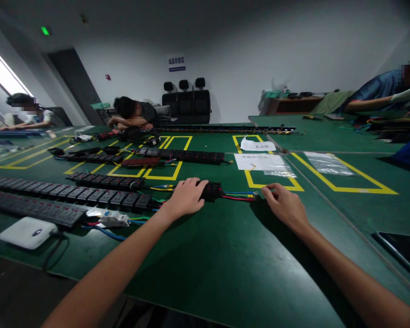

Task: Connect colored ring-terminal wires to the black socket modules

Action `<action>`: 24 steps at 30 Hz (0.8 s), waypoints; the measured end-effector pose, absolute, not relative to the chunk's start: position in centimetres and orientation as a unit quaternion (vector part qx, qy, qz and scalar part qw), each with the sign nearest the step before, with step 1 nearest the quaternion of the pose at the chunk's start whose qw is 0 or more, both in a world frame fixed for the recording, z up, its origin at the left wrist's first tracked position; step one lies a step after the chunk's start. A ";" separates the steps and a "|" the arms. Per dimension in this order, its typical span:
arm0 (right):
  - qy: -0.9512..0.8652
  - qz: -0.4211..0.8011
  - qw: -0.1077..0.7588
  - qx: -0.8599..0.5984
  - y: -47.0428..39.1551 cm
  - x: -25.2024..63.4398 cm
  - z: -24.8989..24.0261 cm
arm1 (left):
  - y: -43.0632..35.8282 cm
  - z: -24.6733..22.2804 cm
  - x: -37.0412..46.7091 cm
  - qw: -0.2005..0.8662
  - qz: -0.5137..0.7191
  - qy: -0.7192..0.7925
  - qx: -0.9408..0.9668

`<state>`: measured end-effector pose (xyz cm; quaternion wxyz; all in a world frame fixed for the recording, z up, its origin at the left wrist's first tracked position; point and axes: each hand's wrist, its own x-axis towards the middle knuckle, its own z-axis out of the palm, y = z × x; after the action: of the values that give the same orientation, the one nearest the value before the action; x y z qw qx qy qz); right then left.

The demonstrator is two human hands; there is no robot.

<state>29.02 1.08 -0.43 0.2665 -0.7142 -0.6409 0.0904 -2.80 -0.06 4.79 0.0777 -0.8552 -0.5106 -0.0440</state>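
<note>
My left hand lies over the near end of a short black socket strip, fingers across its top and thumb at the near side, gripping it. Part of the strip is hidden under the hand. Red, blue and green wires run out of its right end, tipped with yellow sleeves and ring terminals. Just right of these tips is my right hand, its fingers curled in toward the thumb. Whatever its fingertips may hold is too small to make out.
Long socket strips and a white box lie at left. More strips lie beyond. Paper sheets and plastic bags rest near yellow tape outlines. A phone is at right. Other people sit around the tables.
</note>
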 end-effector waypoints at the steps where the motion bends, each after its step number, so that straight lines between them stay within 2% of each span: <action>1: -0.637 0.092 0.270 -0.716 1.2 29.2 -0.5 | 0.5 5.7 -2.9 0.064 -0.015 -0.506 -0.860; 7: -0.618 0.110 0.320 -0.709 1.8 29.8 -1.0 | 3.4 9.3 -2.4 0.003 0.095 -0.469 -0.878; 13: -0.562 0.147 0.401 -0.708 2.4 30.5 -1.0 | 4.7 11.4 -3.1 0.084 0.101 -0.442 -0.887; 20: -0.615 0.123 0.339 -0.701 2.3 30.3 -1.6 | 9.2 16.8 -12.6 0.093 0.076 -0.478 -0.870; 24: -0.629 0.099 0.291 -0.715 2.3 29.9 -1.6 | 10.8 17.0 -19.8 0.050 0.128 -0.538 -0.832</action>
<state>29.87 2.26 -1.58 0.2907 -0.7145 -0.6285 0.0995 -19.80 10.77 17.05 0.0498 -0.8318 -0.5379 0.1276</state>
